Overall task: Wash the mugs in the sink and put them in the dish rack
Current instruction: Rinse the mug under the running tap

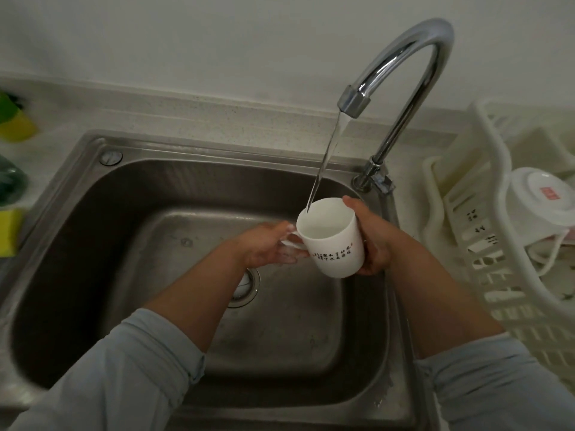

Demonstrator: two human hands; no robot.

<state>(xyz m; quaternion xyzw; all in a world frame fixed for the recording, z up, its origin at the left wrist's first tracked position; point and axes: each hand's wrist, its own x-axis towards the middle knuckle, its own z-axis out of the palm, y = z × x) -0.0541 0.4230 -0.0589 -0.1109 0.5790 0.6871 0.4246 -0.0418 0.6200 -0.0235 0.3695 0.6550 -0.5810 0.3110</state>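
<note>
Both hands hold the mug (331,241) under the tap stream (326,154) to fill it: left hand (267,247) fingers grip its handle, right hand (371,241) cups its side.

Wall (217,32): plain off-white, matt, spans the top of the view. It meets a low speckled upstand (155,91) running left to right along the back.
Tabletop (236,126): pale grey-beige, speckled, stone-like.
Chrome tap (435,45): tall arched neck at back right, bright highlight along the curve, water running from the spout.
Left edge, on tabletop: yellow-green sponge (15,122) at back; dark green item (11,185) nearer, too blurred to identify; yellow sponge (7,231) nearest.
Light: dim, even, soft shadows.
</note>
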